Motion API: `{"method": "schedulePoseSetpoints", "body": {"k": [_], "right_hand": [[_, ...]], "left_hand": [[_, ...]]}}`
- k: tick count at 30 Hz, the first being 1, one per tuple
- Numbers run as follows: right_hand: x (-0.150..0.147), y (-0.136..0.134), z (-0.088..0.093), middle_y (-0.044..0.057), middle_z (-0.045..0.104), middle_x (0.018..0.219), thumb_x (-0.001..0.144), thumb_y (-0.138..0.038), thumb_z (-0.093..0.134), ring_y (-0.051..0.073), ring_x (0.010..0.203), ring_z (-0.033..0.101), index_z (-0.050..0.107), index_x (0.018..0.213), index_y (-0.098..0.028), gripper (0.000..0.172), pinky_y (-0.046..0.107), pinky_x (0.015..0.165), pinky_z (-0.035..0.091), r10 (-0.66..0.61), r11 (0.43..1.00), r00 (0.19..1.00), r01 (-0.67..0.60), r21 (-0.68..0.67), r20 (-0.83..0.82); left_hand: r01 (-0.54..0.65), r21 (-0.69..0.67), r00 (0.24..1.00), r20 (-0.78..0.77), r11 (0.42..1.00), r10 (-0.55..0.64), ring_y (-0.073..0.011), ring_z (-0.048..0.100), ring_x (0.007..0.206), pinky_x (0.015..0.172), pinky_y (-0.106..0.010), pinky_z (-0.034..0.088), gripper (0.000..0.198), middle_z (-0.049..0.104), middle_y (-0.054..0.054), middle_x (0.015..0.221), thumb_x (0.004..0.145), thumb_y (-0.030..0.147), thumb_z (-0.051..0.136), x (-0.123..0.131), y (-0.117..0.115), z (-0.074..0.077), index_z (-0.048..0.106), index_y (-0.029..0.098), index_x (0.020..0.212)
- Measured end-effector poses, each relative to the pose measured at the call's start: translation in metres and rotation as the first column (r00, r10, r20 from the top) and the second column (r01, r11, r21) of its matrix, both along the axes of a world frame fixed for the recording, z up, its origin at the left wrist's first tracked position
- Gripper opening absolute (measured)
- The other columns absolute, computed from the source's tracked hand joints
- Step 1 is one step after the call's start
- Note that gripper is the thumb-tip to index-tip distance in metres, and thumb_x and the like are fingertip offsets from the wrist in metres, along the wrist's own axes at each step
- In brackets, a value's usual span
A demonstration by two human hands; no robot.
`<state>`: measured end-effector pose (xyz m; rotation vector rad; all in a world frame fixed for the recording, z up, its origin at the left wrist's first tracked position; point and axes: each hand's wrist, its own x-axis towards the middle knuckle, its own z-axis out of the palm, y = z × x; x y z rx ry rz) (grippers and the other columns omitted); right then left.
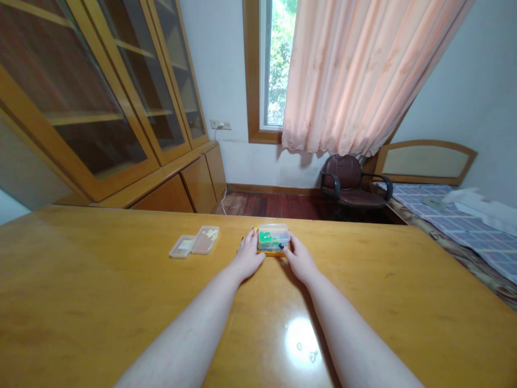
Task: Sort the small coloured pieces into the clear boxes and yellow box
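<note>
A small clear plastic box (273, 237) with green and yellow contents sits on the wooden table (100, 280) near its far edge. My left hand (247, 256) rests against the box's left side, fingers curled around it. My right hand (298, 258) grips the box's right side, thumb on the front corner. Both hands hold the box down on the tabletop.
An open clear case (196, 241) with pale contents lies left of the box. Glass-door wooden cabinets (105, 108) line the left wall. A dark office chair (352, 182) stands under the pink curtain (363, 75). A bed (460, 226) is at the right.
</note>
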<state>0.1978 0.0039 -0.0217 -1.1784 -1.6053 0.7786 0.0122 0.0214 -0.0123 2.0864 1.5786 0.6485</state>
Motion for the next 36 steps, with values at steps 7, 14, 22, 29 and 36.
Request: {"method": "schedulePoseSetpoints", "body": {"k": [7, 14, 22, 29, 36], "right_hand": [[0.001, 0.000, 0.000, 0.007, 0.053, 0.125, 0.080, -0.027, 0.049, 0.022, 0.116, 0.048, 0.047, 0.123, -0.022, 0.044, 0.042, 0.102, 0.033, -0.024, 1.000, 1.000, 0.024, -0.001, 0.011], [0.000, 0.000, -0.002, 0.007, 0.053, 0.125, 0.080, -0.029, 0.050, 0.022, 0.116, 0.047, 0.047, 0.123, -0.022, 0.044, 0.042, 0.102, 0.033, -0.036, 0.999, 0.999, 0.036, -0.004, 0.010], [-0.002, -0.003, 0.006, 0.006, 0.053, 0.125, 0.086, -0.040, 0.042, 0.021, 0.117, 0.046, 0.047, 0.123, -0.022, 0.042, 0.040, 0.102, 0.033, -0.020, 1.000, 0.999, 0.020, -0.014, -0.036], [-0.002, -0.004, 0.008, 0.006, 0.053, 0.126, 0.086, -0.044, 0.042, 0.022, 0.118, 0.046, 0.047, 0.124, -0.023, 0.043, 0.043, 0.102, 0.032, -0.016, 1.000, 0.998, 0.015, -0.022, -0.053], [-0.001, -0.002, 0.002, 0.007, 0.049, 0.129, 0.086, -0.045, 0.041, 0.023, 0.120, 0.045, 0.044, 0.127, -0.022, 0.047, 0.043, 0.103, 0.032, -0.027, 1.000, 0.999, 0.027, -0.006, -0.032]], "left_hand": [[-0.014, 0.007, 1.000, 0.013, 1.000, 0.014, -0.0265, 0.021, 0.133, 0.110, -0.042, 0.019, 0.070, 0.023, -0.013, 0.145, 0.069, 0.019, 0.049, 0.000, 0.000, 0.000, 0.029, 0.014, 0.136], [-0.014, -0.005, 0.999, 0.034, 1.000, 0.014, -0.0270, 0.019, 0.134, 0.111, -0.042, 0.018, 0.071, 0.021, -0.012, 0.146, 0.070, 0.018, 0.048, 0.001, 0.001, -0.003, 0.027, 0.014, 0.138], [-0.144, 0.256, 0.982, 0.154, 0.956, 0.107, -0.0163, 0.031, 0.129, 0.111, -0.030, 0.022, 0.057, 0.039, -0.009, 0.137, 0.073, 0.010, 0.034, -0.009, -0.001, 0.011, 0.039, 0.011, 0.129], [-0.594, 0.131, 0.757, -0.241, 0.794, 0.607, -0.0406, 0.014, 0.132, 0.106, -0.054, 0.013, 0.074, 0.015, -0.029, 0.143, 0.071, 0.029, 0.050, -0.011, 0.000, 0.022, 0.026, -0.002, 0.134], [-0.615, 0.202, 0.700, -0.303, 0.762, 0.646, -0.0404, 0.007, 0.134, 0.102, -0.061, 0.009, 0.070, 0.018, -0.027, 0.143, 0.079, 0.046, 0.039, -0.029, 0.010, 0.010, 0.027, 0.006, 0.136]]}}
